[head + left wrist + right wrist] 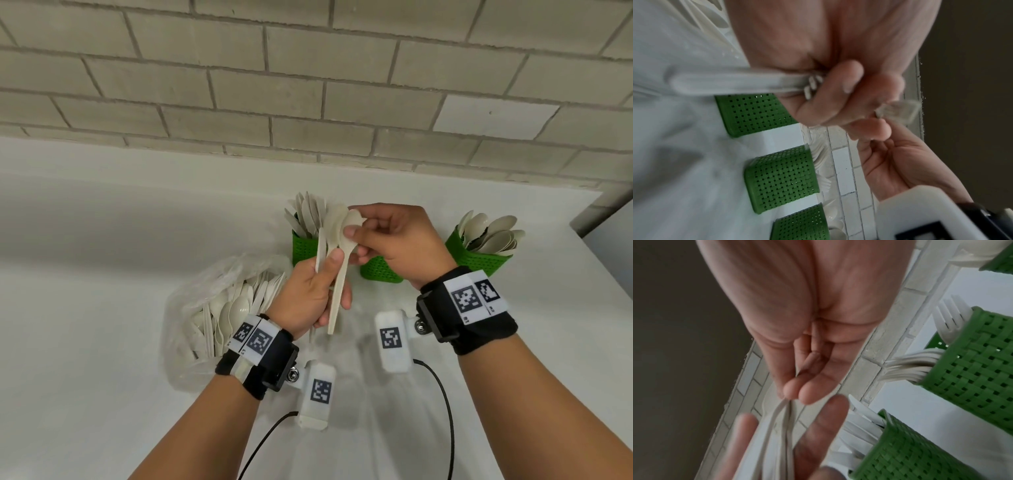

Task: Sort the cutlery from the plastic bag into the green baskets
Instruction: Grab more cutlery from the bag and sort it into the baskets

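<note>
My left hand [327, 274] grips a small bunch of cream plastic cutlery [337, 287] by the handles, upright above the table. My right hand [354, 229] pinches the bowl of one spoon [349, 219] at the top of that bunch. The right wrist view shows the right fingertips [795, 391] meeting on the pieces' edges. A clear plastic bag [205, 291] holding more cutlery lies at the left. Three green baskets stand behind the hands: the left one [303, 248] holds knives, the middle one [380, 270] is partly hidden, the right one [479, 255] holds spoons.
The white table [102, 308] runs back to a pale brick wall [308, 85]. Its right edge [599, 260] lies just past the spoon basket. Forks [949, 316] stick out of the middle basket [972, 361]. Black cables [445, 411] trail from the wrist cameras.
</note>
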